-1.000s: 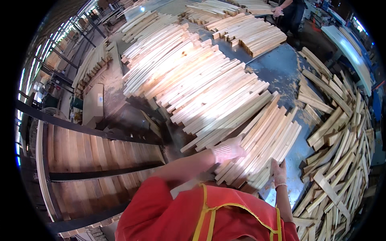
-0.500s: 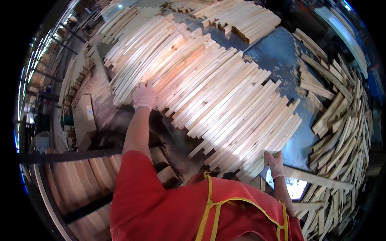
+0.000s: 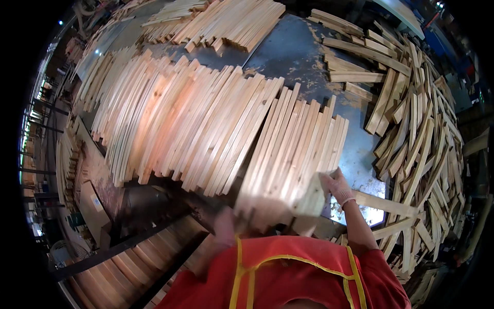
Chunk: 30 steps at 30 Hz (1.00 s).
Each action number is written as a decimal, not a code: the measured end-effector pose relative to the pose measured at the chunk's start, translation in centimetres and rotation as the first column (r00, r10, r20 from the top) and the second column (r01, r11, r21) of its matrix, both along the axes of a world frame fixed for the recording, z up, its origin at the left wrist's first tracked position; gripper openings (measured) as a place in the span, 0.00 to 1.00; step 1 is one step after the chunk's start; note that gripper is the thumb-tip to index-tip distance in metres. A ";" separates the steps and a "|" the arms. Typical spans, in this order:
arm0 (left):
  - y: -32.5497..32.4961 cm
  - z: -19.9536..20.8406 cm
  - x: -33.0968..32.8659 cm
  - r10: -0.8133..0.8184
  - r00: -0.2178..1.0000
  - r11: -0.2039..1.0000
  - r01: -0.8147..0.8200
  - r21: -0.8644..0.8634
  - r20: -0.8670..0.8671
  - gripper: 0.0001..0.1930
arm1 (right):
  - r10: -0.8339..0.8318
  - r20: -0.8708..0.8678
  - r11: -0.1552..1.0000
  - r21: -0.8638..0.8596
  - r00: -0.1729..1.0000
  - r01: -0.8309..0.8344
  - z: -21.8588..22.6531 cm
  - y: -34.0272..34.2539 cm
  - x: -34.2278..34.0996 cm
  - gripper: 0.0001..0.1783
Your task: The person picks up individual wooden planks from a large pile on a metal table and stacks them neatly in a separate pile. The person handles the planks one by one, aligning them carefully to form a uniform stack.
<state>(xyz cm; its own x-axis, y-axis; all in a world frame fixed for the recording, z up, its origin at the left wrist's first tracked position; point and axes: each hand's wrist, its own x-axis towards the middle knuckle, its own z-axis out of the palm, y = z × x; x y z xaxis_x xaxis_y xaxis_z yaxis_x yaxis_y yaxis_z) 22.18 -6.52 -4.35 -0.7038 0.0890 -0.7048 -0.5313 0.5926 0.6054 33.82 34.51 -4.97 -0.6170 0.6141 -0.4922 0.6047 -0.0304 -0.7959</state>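
A row of pale wooden strips (image 3: 164, 118) lies side by side on the metal table. At its right a smaller group of wooden strips (image 3: 290, 154) stands apart, split off by a narrow dark gap. My right hand (image 3: 339, 188), in a light glove, grips the outer right edge of this group near its close end. My left hand (image 3: 224, 226) is smeared by motion, low beside the group's near left corner; its fingers cannot be made out.
Beyond the row, more wooden strips (image 3: 231, 23) lie on the dusty metal table (image 3: 288, 44). A big jumbled heap of wooden pieces (image 3: 411, 149) fills the right side. Wide brown boards (image 3: 131, 257) sit at the lower left, behind a dark rail.
My left hand has left the row's near left side and come back toward my body. A gap has opened between the right-hand strips and the rest. The view has shifted rightward.
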 end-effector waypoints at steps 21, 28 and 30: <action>24.4 3.3 -7.3 -0.218 0.902 0.930 0.308 0.200 -0.374 0.35 | 0.026 -0.063 0.999 -0.020 0.998 -0.027 2.5 12.2 -0.7 0.43; 27.2 19.6 -8.6 -0.023 0.631 0.805 0.472 0.359 -0.776 0.37 | -0.056 -0.628 0.957 0.187 0.776 0.221 20.4 11.4 -0.6 0.28; 26.6 22.5 -9.9 0.041 0.453 0.805 0.513 0.299 -0.890 0.39 | -0.076 -0.748 0.951 0.144 0.659 0.273 24.5 10.2 -0.5 0.29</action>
<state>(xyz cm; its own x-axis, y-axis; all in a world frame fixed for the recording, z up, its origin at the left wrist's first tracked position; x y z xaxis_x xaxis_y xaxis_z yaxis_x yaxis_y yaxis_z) 12.32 20.10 18.11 -0.7870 0.4600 0.4111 0.5045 0.0963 0.8581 33.35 44.70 19.52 -0.5837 0.7784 0.2311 -0.1673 0.1632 -0.9723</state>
